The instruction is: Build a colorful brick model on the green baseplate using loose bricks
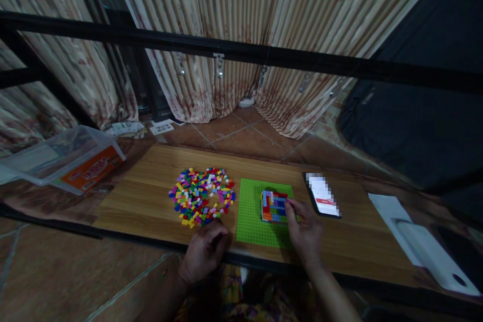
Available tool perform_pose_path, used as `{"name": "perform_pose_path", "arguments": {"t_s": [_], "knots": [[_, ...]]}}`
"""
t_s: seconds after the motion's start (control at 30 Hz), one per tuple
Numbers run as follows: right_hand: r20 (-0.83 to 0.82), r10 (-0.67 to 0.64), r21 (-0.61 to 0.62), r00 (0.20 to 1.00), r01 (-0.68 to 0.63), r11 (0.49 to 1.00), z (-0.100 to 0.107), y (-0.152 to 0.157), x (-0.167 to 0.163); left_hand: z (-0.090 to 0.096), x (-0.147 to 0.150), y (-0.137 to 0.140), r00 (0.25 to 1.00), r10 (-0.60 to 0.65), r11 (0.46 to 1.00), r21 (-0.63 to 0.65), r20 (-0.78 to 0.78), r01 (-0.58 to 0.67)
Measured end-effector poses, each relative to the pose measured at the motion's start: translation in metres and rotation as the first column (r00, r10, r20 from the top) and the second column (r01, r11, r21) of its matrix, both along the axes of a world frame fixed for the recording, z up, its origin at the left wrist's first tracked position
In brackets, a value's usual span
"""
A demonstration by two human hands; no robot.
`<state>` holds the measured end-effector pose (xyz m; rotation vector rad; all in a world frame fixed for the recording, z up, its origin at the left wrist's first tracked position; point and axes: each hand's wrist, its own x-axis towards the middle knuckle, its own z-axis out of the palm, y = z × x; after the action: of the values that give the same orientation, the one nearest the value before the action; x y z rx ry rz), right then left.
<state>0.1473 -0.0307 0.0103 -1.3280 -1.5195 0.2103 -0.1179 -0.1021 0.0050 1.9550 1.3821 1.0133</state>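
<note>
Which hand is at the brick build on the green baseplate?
The right hand: it is at the brick build on the green baseplate, while the left hand is by the loose bricks.

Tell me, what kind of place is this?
It looks like a room in someone's home, though I can't be sure. There are long striped curtains, a tiled floor, and a wooden table with a colourful pile of little toy bricks on it.
</note>
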Motion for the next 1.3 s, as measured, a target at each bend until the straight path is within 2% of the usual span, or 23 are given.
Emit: {"name": "perform_pose_path", "arguments": {"t_s": [0.1, 0.2, 0.33, 0.47, 0.7, 0.93, 1.17, 1.3], "knots": [[-0.073, -0.052, -0.039, 0.996, 0.050, 0.998, -0.004, -0.006, -0.001, 0.001, 0.000, 0.000, 1.000, -0.001, 1.000, -0.016, 0.008, 0.001], [-0.172, -0.142, -0.135, 0.975, 0.120, 0.984, -0.009, -0.007, 0.003, 0.001, 0.000, 0.001, 1.000, 0.003, 1.000, -0.028, 0.005, -0.003], [-0.349, -0.257, -0.263, 0.901, 0.169, 0.950, -0.019, -0.006, 0.011, 0.001, 0.002, 0.000, 1.000, 0.020, 0.999, -0.025, -0.003, -0.020], [-0.444, -0.326, -0.322, 0.834, 0.191, 0.927, -0.029, -0.003, 0.016, 0.000, 0.004, 0.000, 0.999, 0.048, 0.999, -0.021, -0.009, -0.048], [-0.441, -0.341, -0.367, 0.830, 0.180, 0.913, -0.033, -0.001, 0.019, 0.001, 0.007, 0.002, 0.997, 0.079, 0.996, -0.035, -0.009, -0.079], [-0.377, -0.304, -0.319, 0.875, 0.186, 0.930, -0.038, -0.001, 0.020, -0.002, 0.028, 0.004, 0.975, 0.197, 0.980, 0.017, -0.105, -0.196], [-0.333, -0.297, -0.351, 0.895, 0.175, 0.920, -0.039, -0.002, 0.022, -0.009, 0.068, 0.018, 0.985, 0.170, 0.972, 0.170, -0.029, -0.163], [-0.354, -0.280, -0.346, 0.893, 0.153, 0.926, -0.035, -0.003, 0.019, -0.003, 0.080, 0.030, 0.990, 0.081, 0.976, 0.212, -0.112, -0.056]]}}
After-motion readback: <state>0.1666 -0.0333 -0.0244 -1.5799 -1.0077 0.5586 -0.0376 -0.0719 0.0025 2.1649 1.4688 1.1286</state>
